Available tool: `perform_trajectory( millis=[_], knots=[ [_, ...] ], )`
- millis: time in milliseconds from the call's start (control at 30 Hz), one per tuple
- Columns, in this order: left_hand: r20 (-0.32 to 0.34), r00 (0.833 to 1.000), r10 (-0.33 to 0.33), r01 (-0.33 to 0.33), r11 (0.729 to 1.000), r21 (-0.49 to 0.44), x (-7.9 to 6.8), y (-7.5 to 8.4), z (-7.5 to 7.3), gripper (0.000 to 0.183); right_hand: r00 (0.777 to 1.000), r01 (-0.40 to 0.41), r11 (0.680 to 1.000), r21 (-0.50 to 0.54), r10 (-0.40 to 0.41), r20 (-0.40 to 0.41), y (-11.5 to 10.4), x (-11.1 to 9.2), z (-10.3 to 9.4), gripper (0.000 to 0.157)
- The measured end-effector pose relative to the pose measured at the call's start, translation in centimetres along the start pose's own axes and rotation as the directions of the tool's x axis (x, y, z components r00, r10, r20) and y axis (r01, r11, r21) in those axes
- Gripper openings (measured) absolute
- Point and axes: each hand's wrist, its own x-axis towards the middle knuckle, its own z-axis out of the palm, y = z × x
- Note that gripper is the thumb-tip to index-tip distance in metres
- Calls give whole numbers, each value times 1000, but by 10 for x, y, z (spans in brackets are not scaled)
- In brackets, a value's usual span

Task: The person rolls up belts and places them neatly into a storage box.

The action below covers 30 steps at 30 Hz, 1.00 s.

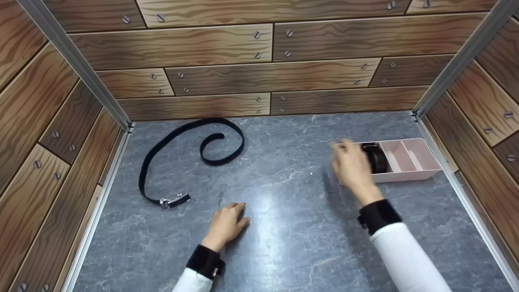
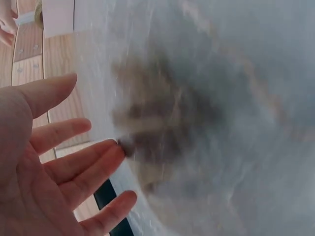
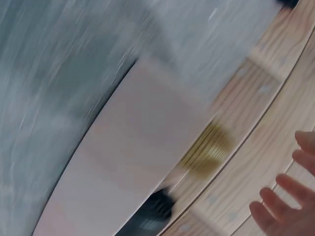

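Note:
My right hand [image 1: 352,165] is over the left end of a pale pink divided box [image 1: 405,176], blurred in the head view. Its fingers [image 3: 283,196] are loosely spread with nothing between them in the right wrist view. Beside it, a black coiled strap [image 1: 378,159] fills one compartment. A gold ribbed roll [image 3: 209,150] shows above the box wall in the right wrist view, hidden by the hand from above. My left hand [image 1: 225,224] is low over the grey tabletop, holding nothing, its fingers [image 2: 91,174] relaxed and apart in the left wrist view.
A black belt [image 1: 146,162] with a silver buckle [image 1: 165,202] lies in a loose curl on the left of the marbled grey surface [image 1: 284,211]. Two compartments on the box's right show pink inside. Wood-patterned panels [image 1: 219,77] enclose the back and both sides.

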Motion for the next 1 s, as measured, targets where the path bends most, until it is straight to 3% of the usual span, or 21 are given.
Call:
perform_trajectory(
  millis=[67, 167, 367, 467, 567, 700, 900, 1000],
  knots=[
    [-21, 1000, -10, 11, 1000, 4, 9, -5, -4, 45, 995, 71, 997, 38, -73, 61, -15, -5, 7, 40],
    [-46, 997, -54, 56, 998, 36, 28, -16, -12, 38, 970, 96, 992, 83, -112, 215, -35, -16, 20, 43],
    [-93, 976, -198, 205, 976, 78, 67, -37, -30, 52, 862, 39, 991, 130, -100, 496, -61, -36, 43, 49],
    [-96, 967, -234, 243, 966, 90, 79, -44, -33, 62, 818, 20, 992, 128, -90, 569, -70, -42, 50, 51],
    [-46, 965, -260, 264, 956, 126, 87, -47, -33, 69, 791, 9, 992, 124, -83, 606, -77, -46, 55, 51],
    [2, 957, -291, 288, 947, 139, 91, -48, -29, 74, 778, 24, 990, 141, -108, 620, -84, -47, 59, 52],
    [-61, 952, -301, 305, 950, 68, 92, -35, -23, 73, 774, 56, 989, 135, -129, 620, -90, -44, 59, 56],
    [-70, 951, -300, 305, 949, 76, 89, -23, -20, 69, 767, 65, 987, 149, -145, 625, -93, -43, 59, 59]
  ],
)
